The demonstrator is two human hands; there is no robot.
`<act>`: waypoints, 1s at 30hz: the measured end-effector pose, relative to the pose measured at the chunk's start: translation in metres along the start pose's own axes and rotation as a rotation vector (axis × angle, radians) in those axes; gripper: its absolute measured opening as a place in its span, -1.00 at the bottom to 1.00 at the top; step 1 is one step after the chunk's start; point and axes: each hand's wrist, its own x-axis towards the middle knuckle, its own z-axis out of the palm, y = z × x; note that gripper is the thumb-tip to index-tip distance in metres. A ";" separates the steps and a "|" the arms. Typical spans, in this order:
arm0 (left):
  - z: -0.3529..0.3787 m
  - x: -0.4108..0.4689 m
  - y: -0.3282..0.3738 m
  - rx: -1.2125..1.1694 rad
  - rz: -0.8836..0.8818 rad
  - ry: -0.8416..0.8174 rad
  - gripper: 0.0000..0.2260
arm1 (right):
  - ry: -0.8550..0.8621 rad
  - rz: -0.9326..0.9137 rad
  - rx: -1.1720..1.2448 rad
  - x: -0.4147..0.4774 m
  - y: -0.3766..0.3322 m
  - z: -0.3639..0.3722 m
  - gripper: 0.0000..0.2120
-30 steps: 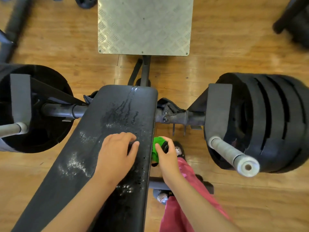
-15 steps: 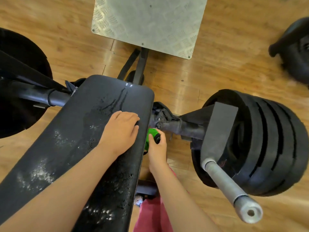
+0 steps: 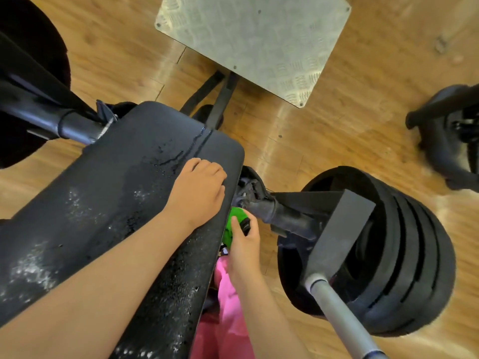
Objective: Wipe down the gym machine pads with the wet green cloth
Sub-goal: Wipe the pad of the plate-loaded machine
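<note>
A person leans over a gym machine on a wooden floor [image 3: 337,141], seen from a camera worn on the head. The long black pad [image 3: 116,203] runs from the lower left toward the middle of the view, its surface wet with dark streaks and beads of water near the far end and flecked with white specks along the near left side. The left hand [image 3: 199,193] lies palm down at the pad's right edge, close to the far end, its fingers bent over that edge and gripping it. Just beside the same edge and below its level, the right hand [image 3: 243,244] is closed around the green cloth [image 3: 230,229], which is bunched up between the hand and the side of the pad; a small black part [image 3: 245,225] shows against the fingers, though what it is cannot be told. To the right of the pad a stack of black weight plates [image 3: 404,255] sits on a grey bar [image 3: 337,317] that points toward the lower edge of the view. Another dark plate [image 3: 26,73] fills the upper left corner. A patterned metal footplate [image 3: 259,42] lies beyond the pad's far end, and pink clothing [image 3: 228,320] shows beneath the right forearm
</note>
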 end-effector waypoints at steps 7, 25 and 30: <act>0.012 0.010 -0.003 0.019 0.010 0.067 -0.82 | 0.085 0.018 -0.022 0.052 -0.038 0.030 -0.81; 0.020 0.036 -0.007 -0.031 -0.061 0.104 -0.93 | 0.149 -0.104 -0.458 0.091 -0.061 0.024 -0.91; 0.019 0.033 -0.009 -0.070 -0.066 0.090 -0.91 | 0.261 -0.122 -0.477 0.102 -0.070 0.036 -0.82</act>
